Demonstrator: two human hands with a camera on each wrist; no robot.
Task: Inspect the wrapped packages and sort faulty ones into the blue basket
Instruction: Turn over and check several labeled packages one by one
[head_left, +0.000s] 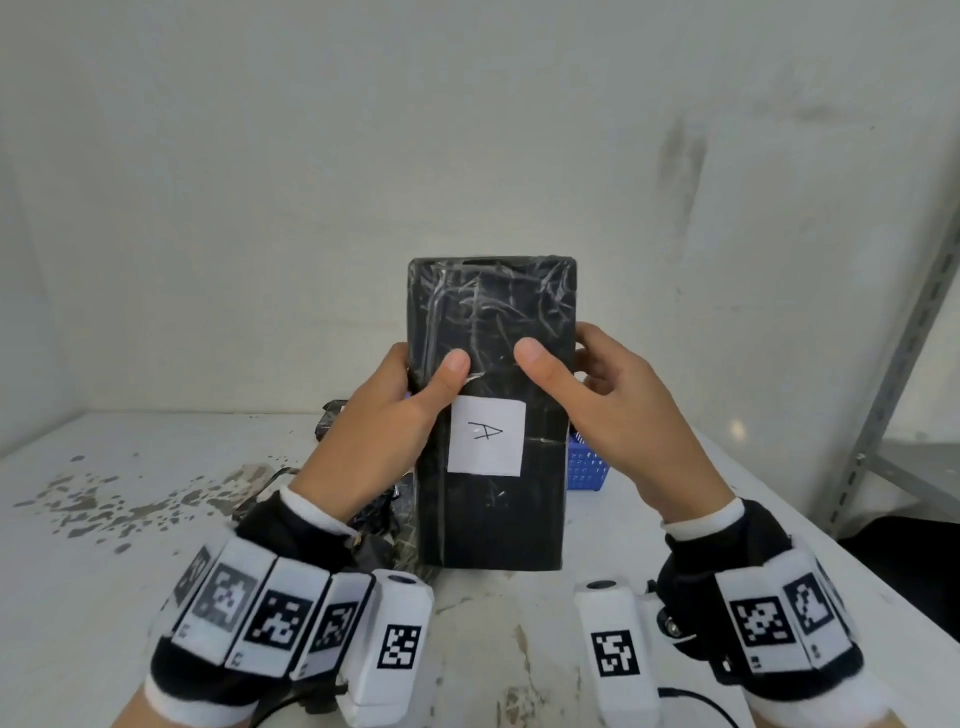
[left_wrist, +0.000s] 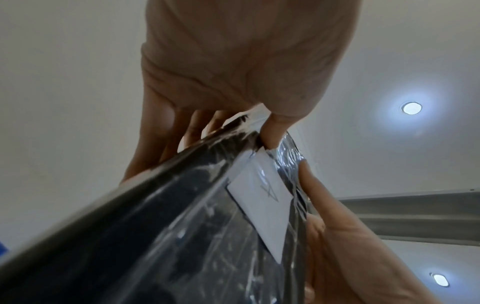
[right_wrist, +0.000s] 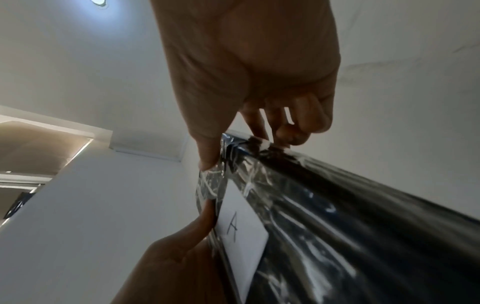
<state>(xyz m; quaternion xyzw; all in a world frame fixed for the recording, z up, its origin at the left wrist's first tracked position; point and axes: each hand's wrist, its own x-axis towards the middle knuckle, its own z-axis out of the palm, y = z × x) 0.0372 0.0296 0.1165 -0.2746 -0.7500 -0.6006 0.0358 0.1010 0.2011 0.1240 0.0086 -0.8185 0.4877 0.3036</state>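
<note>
Both thumbs pressed on the front face of the black wrapped package, fingers curled round its back: left hand on the left edge, right hand on the right. Package was held upright above the white table, white "A" label facing the camera. Blue basket sat just behind it, right side. More black packages lay far-left.
</note>
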